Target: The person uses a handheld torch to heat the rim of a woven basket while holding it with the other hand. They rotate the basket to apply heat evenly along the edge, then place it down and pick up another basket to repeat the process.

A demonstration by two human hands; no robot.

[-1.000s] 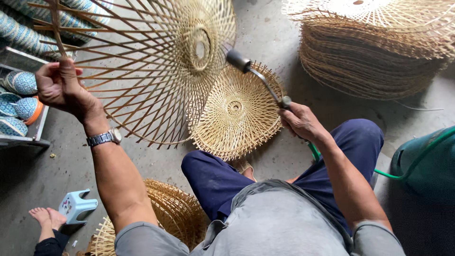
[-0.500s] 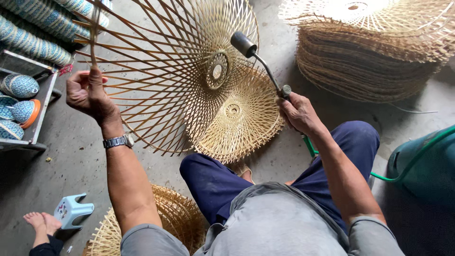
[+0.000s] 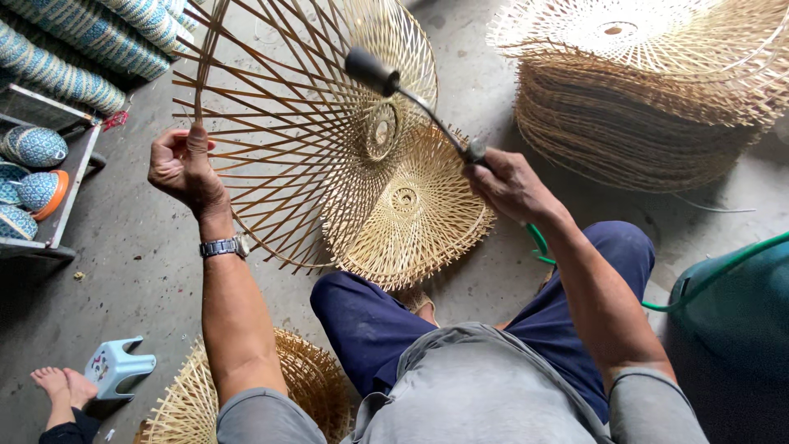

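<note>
Fingers point(image 3: 191, 148) of the left hand point(image 3: 179, 168) are curled shut on a rim strip of the bamboo lampshade frame point(image 3: 304, 123), while the right hand point(image 3: 509, 185) is clamped round the gas torch point(image 3: 411, 94), nozzle up against the frame's woven centre. Bare concrete floor point(image 3: 123, 271) lies left, but the stacked frames point(image 3: 649, 99) sit near on the right. Compared to half a second back, the frame's tipped more upright and the torch head's closer to the hub.
</note>
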